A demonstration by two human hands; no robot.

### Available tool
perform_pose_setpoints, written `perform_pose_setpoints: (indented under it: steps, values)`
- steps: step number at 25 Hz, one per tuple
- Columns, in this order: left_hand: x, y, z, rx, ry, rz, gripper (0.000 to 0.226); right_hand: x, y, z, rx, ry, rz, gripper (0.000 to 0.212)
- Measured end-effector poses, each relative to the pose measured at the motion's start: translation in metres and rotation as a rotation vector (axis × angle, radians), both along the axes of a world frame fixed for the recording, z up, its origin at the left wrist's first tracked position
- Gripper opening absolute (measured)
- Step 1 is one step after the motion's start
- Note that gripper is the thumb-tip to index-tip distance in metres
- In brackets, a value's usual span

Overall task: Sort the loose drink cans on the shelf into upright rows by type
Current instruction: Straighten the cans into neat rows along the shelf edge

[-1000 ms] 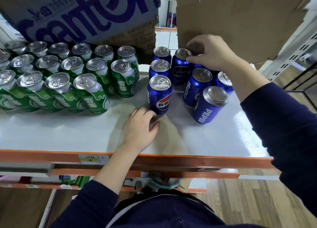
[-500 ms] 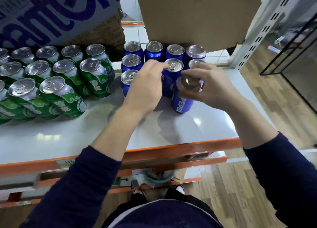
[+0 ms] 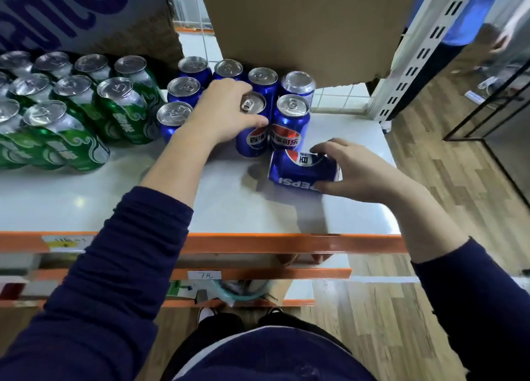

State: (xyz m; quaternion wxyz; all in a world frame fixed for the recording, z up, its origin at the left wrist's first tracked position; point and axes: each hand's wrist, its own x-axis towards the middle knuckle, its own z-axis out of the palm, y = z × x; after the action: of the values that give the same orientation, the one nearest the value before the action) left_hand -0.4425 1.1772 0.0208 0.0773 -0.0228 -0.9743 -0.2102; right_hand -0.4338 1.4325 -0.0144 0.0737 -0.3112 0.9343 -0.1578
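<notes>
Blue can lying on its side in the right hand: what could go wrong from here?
If the right hand slips, the lying can might roll off the shelf. Swinging it upright could knock the standing can behind it. The left hand grips a third can near its top; a nudge may tip it.

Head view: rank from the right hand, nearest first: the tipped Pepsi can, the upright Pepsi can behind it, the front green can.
1. tipped Pepsi can, gripped by the right hand.
2. upright Pepsi can, just behind it.
3. front green can, far left.
</notes>
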Motion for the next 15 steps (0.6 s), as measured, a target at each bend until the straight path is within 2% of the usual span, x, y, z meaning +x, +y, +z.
perform_pose_setpoints:
  steps: [3,5,8,11,12,15]
  values:
    - [0.008,-0.007,0.004,-0.006,-0.013,0.003,0.051,-0.001,-0.021,-0.012,0.058,0.086,0.064,0.073]
    - [0.015,-0.011,0.006,-0.023,-0.019,0.002,0.051,-0.001,-0.032,-0.018,0.111,0.135,0.044,0.075]
    - [0.023,-0.014,0.009,-0.062,0.003,-0.005,0.061,0.004,-0.037,-0.016,0.001,0.091,0.016,0.079]
    - [0.026,-0.018,0.015,-0.111,-0.016,-0.082,0.061,0.007,-0.038,-0.005,-0.371,0.096,-0.037,0.059]
    - [0.026,-0.018,0.017,-0.131,-0.027,-0.113,0.061,0.006,-0.038,0.0,-0.423,0.1,-0.034,0.054]
    - [0.023,-0.016,0.018,-0.149,-0.049,-0.138,0.06,0.005,-0.041,0.005,-0.243,0.039,0.044,0.05]
